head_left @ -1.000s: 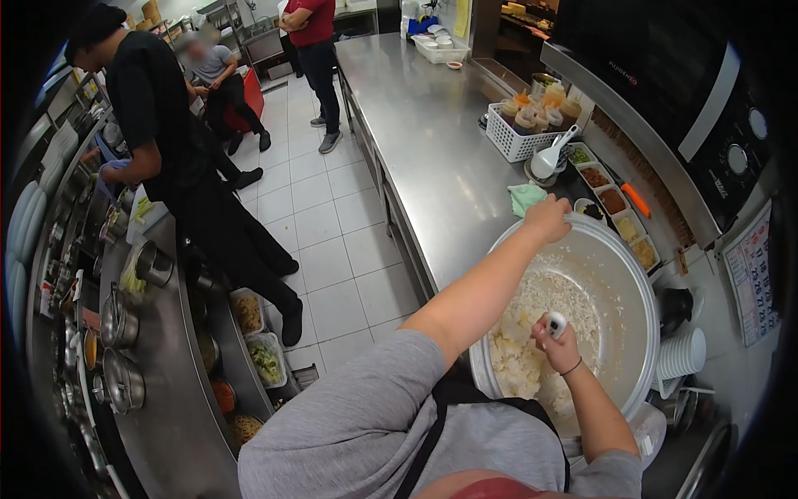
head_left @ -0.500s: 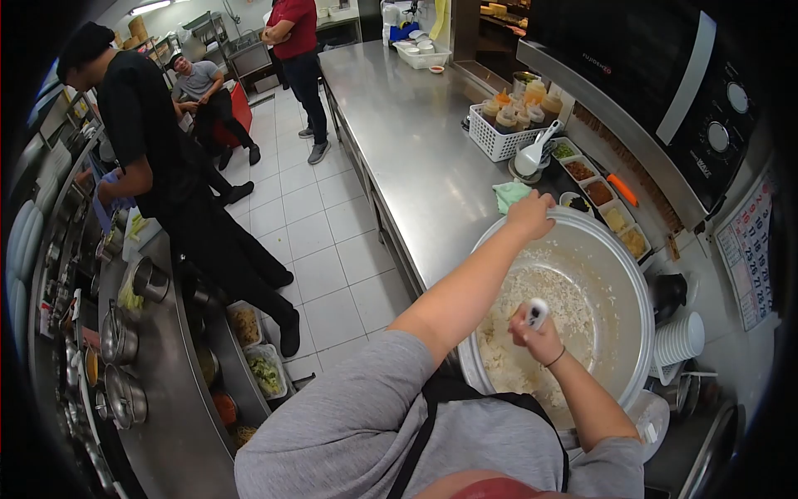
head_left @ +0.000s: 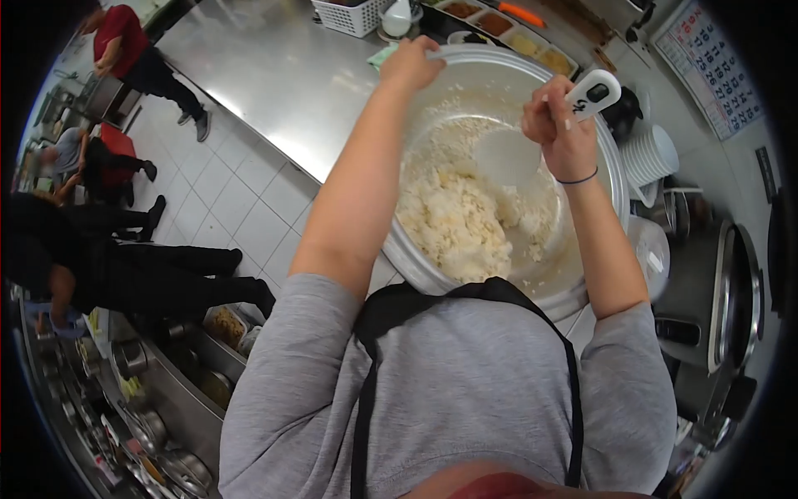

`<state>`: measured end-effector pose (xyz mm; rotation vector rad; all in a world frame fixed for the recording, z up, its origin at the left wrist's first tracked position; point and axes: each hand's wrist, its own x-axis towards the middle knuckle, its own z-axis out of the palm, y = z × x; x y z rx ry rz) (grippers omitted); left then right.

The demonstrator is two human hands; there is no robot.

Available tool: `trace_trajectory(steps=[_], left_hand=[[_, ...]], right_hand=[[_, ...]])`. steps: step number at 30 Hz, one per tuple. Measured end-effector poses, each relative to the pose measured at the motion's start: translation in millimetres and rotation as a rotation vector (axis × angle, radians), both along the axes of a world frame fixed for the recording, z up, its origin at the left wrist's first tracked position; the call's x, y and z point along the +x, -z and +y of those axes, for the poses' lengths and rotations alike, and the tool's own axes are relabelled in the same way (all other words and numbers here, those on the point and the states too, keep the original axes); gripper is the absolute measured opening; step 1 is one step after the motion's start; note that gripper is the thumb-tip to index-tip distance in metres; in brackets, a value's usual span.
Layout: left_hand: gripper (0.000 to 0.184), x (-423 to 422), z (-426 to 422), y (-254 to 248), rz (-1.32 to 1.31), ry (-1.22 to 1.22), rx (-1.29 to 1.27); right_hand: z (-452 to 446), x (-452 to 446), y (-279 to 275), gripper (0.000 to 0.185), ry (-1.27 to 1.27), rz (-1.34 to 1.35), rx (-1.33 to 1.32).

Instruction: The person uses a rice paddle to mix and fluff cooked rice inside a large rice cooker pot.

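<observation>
A large metal pot stands right in front of me, with cooked white rice heaped on its near left side and grains stuck to the walls. My left hand grips the pot's far left rim, beside a pale green cloth. Wrapped round the handle of a white rice paddle, my right hand is above the right part of the pot. The paddle's pale blade reaches down inside, beside the rice.
On the steel counter stand a white basket and a tray of toppings. Stacked white bowls and a dark lidded cooker are to the right. Several people are at the left, one in a red shirt.
My view has tilted down and turned. The right hand has lifted the paddle towards the pot's right side, exposing its blade. My left hand stays at the rim.
</observation>
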<state>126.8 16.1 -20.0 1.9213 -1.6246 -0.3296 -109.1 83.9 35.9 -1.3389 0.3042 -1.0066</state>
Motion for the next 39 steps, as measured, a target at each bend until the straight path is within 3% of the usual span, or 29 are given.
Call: trace_trajectory(steps=[2,4,7,11,15,18,19,20,26,28,31,34,35,39], left_hand=[[0.042,0.6,-2.0,3.5,-0.044,-0.013,-0.065],[0.043,-0.4,3.0,-2.6,-0.028,-0.015,-0.05],[0.044,1.6,3.6,-0.9,0.008,-0.002,-0.036],[0.041,4.0,-7.5,11.9,0.025,0.049,-0.162],[0.036,8.2,-11.3,9.7,0.265,-0.037,-0.158],[0.036,12.7,-4.2,4.1,0.314,-0.078,-0.232],[0.036,11.9,-2.6,3.8,0.341,-0.081,-0.243],[0.036,9.6,-1.7,4.5,0.371,-0.08,-0.251],[0.03,8.7,3.6,-1.0,0.333,-0.04,-0.2],[0.033,9.3,1.9,-0.6,0.348,-0.035,-0.2],[0.032,6.0,3.1,-0.9,0.303,-0.058,-0.168],[0.031,0.9,4.5,-3.7,0.205,-0.066,-0.145],[0.03,-0.4,6.9,-3.4,0.161,-0.067,-0.134],[0.029,1.8,11.6,-9.7,0.155,-0.047,-0.107]], right_hand=[[16.7,7.3,8.4,0.026,0.022,0.168,-0.202],[35.6,16.9,55.5,0.021,-0.046,0.413,-0.252],[37.4,28.5,72.2,0.023,-0.116,0.555,-0.19],[29.1,29.4,46.2,0.022,-0.029,0.563,0.046],[36.2,45.1,8.2,0.016,-0.061,0.09,0.014],[40.7,64.4,65.2,0.016,-0.049,0.183,-0.147],[43.5,69.6,69.8,0.017,-0.081,0.194,0.011],[45.8,72.9,71.6,0.019,-0.11,0.208,0.171],[51.5,75.0,57.5,0.022,-0.198,0.408,0.062],[52.2,73.6,40.5,0.023,-0.167,0.358,0.055],[39.8,58.8,11.4,0.018,-0.01,0.116,-0.166],[20.6,61.3,77.3,0.019,-0.008,0.326,-0.172],[9.6,61.9,87.9,0.021,0.08,0.385,-0.044],[12.5,71.8,73.8,0.022,-0.029,0.376,0.014]])
